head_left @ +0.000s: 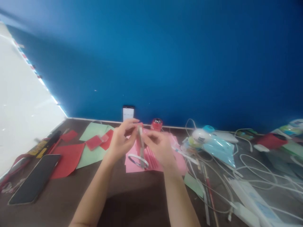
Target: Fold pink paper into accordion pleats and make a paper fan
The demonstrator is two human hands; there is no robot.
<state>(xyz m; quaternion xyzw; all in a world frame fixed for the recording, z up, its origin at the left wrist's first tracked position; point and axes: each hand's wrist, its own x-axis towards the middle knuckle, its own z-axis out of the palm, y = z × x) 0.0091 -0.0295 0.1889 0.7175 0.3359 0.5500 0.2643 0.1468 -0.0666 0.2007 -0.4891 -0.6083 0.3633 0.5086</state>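
Note:
Pink folded paper (151, 160), pleated into several narrow folds, stands and lies on the dark table in front of me. A thin pale strip of tape (141, 142) runs up along one fold and leads down to a nearly used-up tape roll (138, 161), a white ring. My left hand (124, 137) pinches the upper edge of the pink paper, thumb and fingers together. From the other side my right hand (159, 145) closes its fingertips at the top of the tape strip. Blur hides the exact contact between fingertips, tape and paper.
A lit phone (128, 113) leans on the blue wall behind. Left lie red paper (68, 159), green paper (94, 130) and a dark phone (35, 179). A red round object (156, 124) stands behind the hands. Right are tangled white cables (222, 176), a blue pack (221, 148) and a power strip (254, 201).

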